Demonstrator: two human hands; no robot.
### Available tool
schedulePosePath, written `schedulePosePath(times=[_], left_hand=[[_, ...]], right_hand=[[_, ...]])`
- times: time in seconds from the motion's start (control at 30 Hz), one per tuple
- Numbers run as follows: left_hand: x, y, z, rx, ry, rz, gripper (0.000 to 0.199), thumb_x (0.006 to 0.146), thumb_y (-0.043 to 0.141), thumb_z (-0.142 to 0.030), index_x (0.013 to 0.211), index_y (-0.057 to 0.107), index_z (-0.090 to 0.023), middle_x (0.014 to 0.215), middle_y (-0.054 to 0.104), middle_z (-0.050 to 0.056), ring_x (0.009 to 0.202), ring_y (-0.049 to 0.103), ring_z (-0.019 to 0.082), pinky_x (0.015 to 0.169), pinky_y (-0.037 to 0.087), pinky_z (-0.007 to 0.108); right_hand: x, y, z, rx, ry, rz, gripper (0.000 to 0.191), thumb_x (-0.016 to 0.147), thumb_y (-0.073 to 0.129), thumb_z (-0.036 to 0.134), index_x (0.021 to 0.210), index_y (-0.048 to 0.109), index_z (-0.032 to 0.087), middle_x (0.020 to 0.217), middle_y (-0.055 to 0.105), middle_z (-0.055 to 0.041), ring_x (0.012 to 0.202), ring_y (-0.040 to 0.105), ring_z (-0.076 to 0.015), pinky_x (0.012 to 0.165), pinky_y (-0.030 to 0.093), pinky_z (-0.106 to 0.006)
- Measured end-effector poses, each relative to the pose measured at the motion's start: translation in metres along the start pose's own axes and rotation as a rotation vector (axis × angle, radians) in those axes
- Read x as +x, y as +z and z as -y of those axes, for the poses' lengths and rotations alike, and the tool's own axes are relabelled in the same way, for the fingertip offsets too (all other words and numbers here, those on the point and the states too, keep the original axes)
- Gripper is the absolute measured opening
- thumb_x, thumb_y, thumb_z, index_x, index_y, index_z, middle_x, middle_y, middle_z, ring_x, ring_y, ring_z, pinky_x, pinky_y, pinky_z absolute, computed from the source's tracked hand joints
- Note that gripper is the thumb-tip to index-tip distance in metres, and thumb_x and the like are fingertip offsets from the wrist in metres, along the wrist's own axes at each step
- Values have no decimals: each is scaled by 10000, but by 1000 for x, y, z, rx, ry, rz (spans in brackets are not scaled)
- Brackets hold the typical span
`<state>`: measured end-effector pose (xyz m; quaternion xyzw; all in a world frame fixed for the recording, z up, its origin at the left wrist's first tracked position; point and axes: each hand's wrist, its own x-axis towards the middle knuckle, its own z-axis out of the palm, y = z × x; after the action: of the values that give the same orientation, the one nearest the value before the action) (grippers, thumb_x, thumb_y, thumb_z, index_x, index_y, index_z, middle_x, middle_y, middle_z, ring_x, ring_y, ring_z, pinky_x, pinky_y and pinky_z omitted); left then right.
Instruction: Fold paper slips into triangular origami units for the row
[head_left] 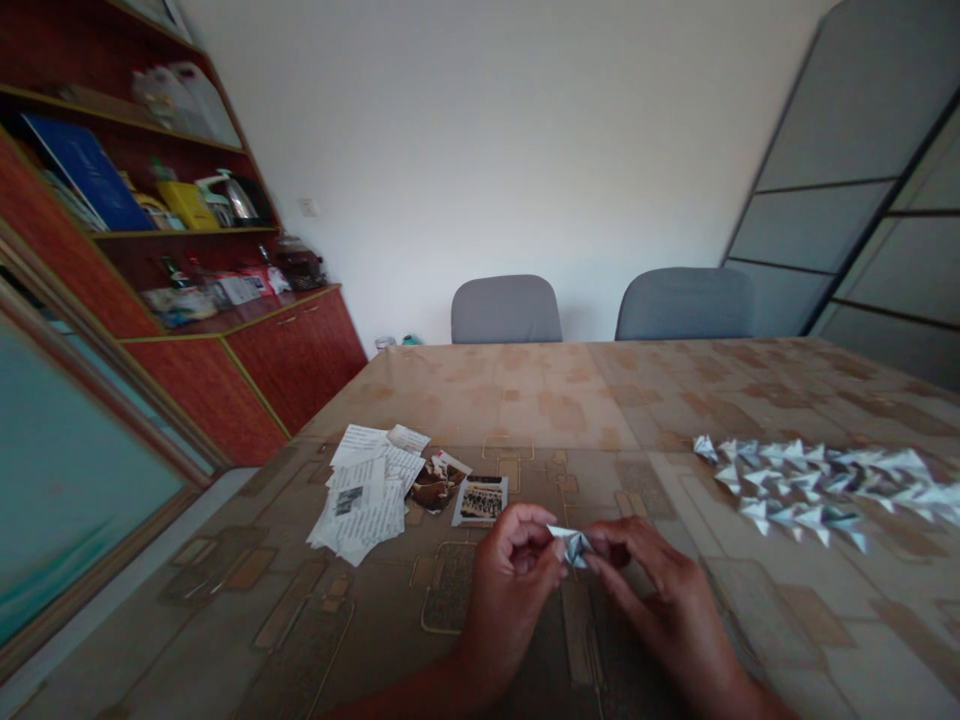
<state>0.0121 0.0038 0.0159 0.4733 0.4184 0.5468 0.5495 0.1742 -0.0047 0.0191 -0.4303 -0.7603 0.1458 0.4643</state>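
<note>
Between my two hands, above the near middle of the table, is a small folded paper piece (575,547) with pointed ends. My left hand (513,580) pinches its left end between thumb and fingers. On the right end, the thumb and fingertips of my right hand (660,590) are closed too. Left of my hands lies a loose pile of printed paper pieces (367,500). Next to it are a brown picture scrap (436,484) and a small photo cutting (481,499). To the right, several similar folded paper pieces (806,485) stand in rows.
A patterned cloth covers the table (525,400). Beyond its far edge stand two grey-covered chairs, a left chair (506,310) and a right chair (685,305). A red-brown cabinet (292,350) with filled shelves is at the left, grey panelled doors (817,220) at the right.
</note>
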Motion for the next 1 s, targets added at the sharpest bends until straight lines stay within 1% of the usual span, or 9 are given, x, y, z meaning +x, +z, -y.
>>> schedulePosePath(times=[0.1, 0.3, 0.4, 0.47, 0.53, 0.67, 0.83, 0.9, 1.0], left_hand=[[-1, -1, -1, -26, -6, -1, 205, 743, 657, -242, 882, 518, -183, 657, 615, -26, 562, 575, 116, 561, 470, 217], [-3, -1, 0, -13, 3, -12, 196, 753, 682, -324, 751, 569, -163, 683, 624, 4, 586, 595, 126, 547, 471, 210], [-4, -1, 0, -22, -3, 21, 190, 781, 670, -335, 807, 612, -156, 726, 650, 26, 625, 612, 137, 575, 482, 221], [-5, -2, 0, -23, 3, 54, 208, 774, 686, -343, 847, 633, -156, 754, 660, 39, 651, 612, 145, 584, 483, 225], [-5, -2, 0, -30, 16, 71, 213, 747, 715, -331, 843, 639, -157, 766, 656, 40, 665, 606, 147, 580, 476, 220], [-4, -2, 0, -50, 26, 51, 175, 727, 724, -279, 803, 626, -156, 749, 640, 28, 667, 595, 144, 574, 466, 212], [-1, -2, 1, -74, 51, 33, 138, 753, 690, -240, 829, 605, -161, 746, 628, 12, 657, 585, 136, 597, 474, 220], [-1, -2, 2, -73, 72, 22, 122, 763, 680, -234, 801, 585, -169, 713, 611, -2, 635, 577, 131, 593, 470, 218], [-2, -3, 2, -15, 109, 18, 113, 792, 652, -247, 744, 579, -175, 667, 595, -8, 633, 585, 140, 605, 473, 222]], right_hand=[[0, -1, 1, 35, 31, 7, 79, 865, 593, 188, 910, 652, 215, 769, 672, -17, 682, 646, -163, 617, 520, -236], [-3, 3, -1, 149, 157, 48, 79, 888, 571, 236, 880, 648, 220, 793, 690, -11, 728, 662, -167, 667, 522, -238], [-4, 6, -2, 197, 206, 34, 84, 882, 578, 257, 855, 645, 214, 785, 698, -14, 722, 662, -169, 665, 525, -240], [-4, 7, -2, 212, 214, 22, 84, 876, 585, 259, 861, 652, 211, 776, 700, -15, 710, 657, -168, 652, 523, -238], [-4, 8, 0, 226, 217, 18, 84, 871, 589, 255, 872, 660, 211, 768, 699, -13, 706, 654, -167, 649, 522, -237], [-3, 7, 3, 305, 241, 41, 99, 879, 579, 266, 864, 660, 211, 771, 701, -13, 734, 665, -173, 672, 530, -243], [-1, 8, 3, 424, 279, 47, 136, 899, 567, 306, 927, 666, 217, 839, 714, -29, 802, 678, -184, 722, 547, -257], [-1, 9, 3, 452, 293, 47, 150, 902, 570, 332, 924, 660, 215, 851, 717, -37, 805, 679, -187, 725, 552, -262], [-1, 10, 2, 484, 315, 45, 175, 893, 582, 379, 899, 644, 215, 848, 713, -38, 809, 679, -193, 730, 554, -267]])
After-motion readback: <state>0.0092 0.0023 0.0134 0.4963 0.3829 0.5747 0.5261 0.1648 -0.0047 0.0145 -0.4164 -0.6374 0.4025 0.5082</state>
